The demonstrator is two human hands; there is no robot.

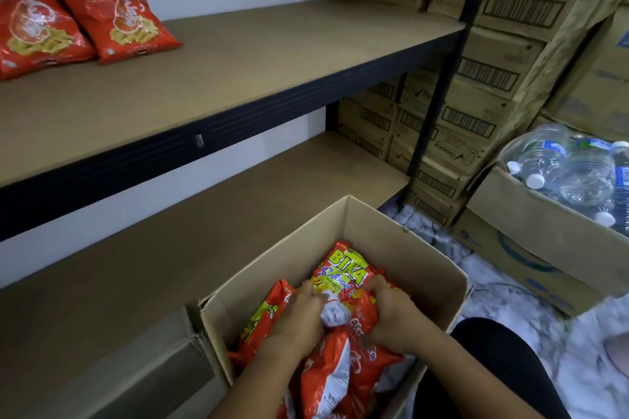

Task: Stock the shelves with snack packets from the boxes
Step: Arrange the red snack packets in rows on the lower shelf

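Note:
An open cardboard box (pixel 384 231) stands in front of me, filled with several red snack packets. A Bika Seafood packet (pixel 345 270) lies on top at the back. My left hand (pixel 299 318) and my right hand (pixel 391 315) are both inside the box, fingers curled into a red packet (pixel 354 323) with a white back panel between them. Two red snack packets (pixel 112 7) lean on the upper shelf (pixel 255 54) at the far left. The lower shelf (pixel 170 248) runs behind the box.
Stacked brown cartons (pixel 476 78) stand behind the black shelf post (pixel 439 85) on the right. A carton of water bottles (pixel 565 167) sits at the right edge. A marble-patterned floor (pixel 510 309) shows beside my dark-clothed knee (pixel 493 360).

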